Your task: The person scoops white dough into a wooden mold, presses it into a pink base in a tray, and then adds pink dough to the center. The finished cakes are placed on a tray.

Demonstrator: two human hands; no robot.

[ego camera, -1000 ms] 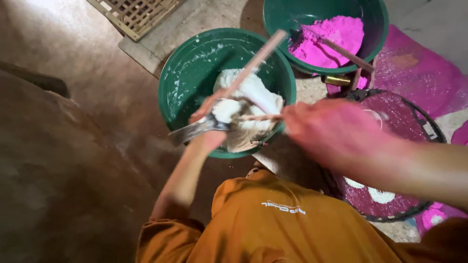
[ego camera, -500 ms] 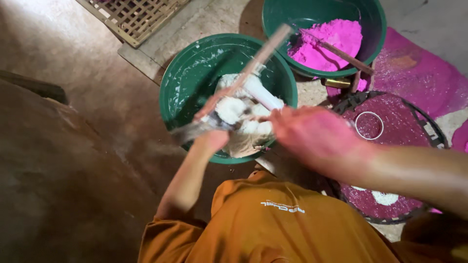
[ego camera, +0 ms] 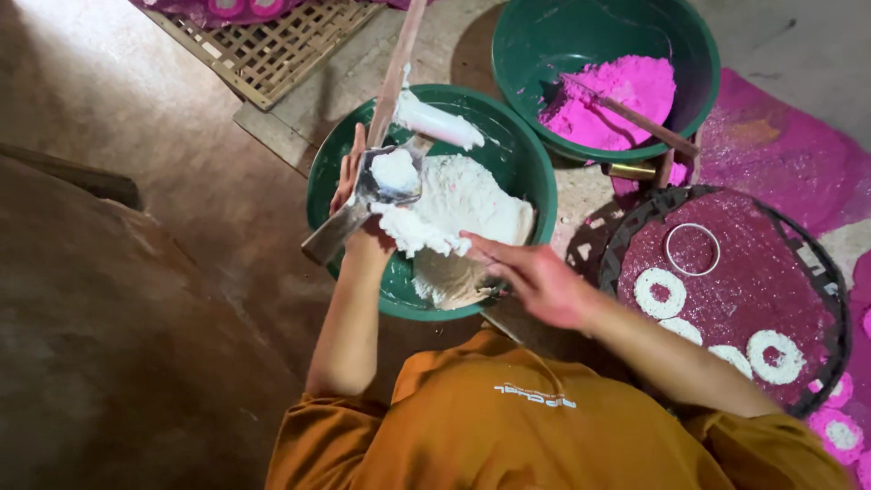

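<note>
Paste (ego camera: 454,204), white and wet, fills a green basin (ego camera: 526,154) as the left hand (ego camera: 349,177) clasps a metal scoop (ego camera: 367,204) loaded with a lump, and the right hand (ego camera: 535,277), fingers loosely spread, holds nothing. Keeping the scoop level over the basin looks wise. Beyond lie a basin of pink powder (ego camera: 617,86), a round tray (ego camera: 817,272) bearing white rings (ego camera: 660,292), a slatted rack (ego camera: 272,45) and brown earthen floor (ego camera: 118,318).

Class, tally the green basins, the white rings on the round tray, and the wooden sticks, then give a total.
Green basins: 2
White rings on the round tray: 4
Wooden sticks: 2
Total: 8
</note>
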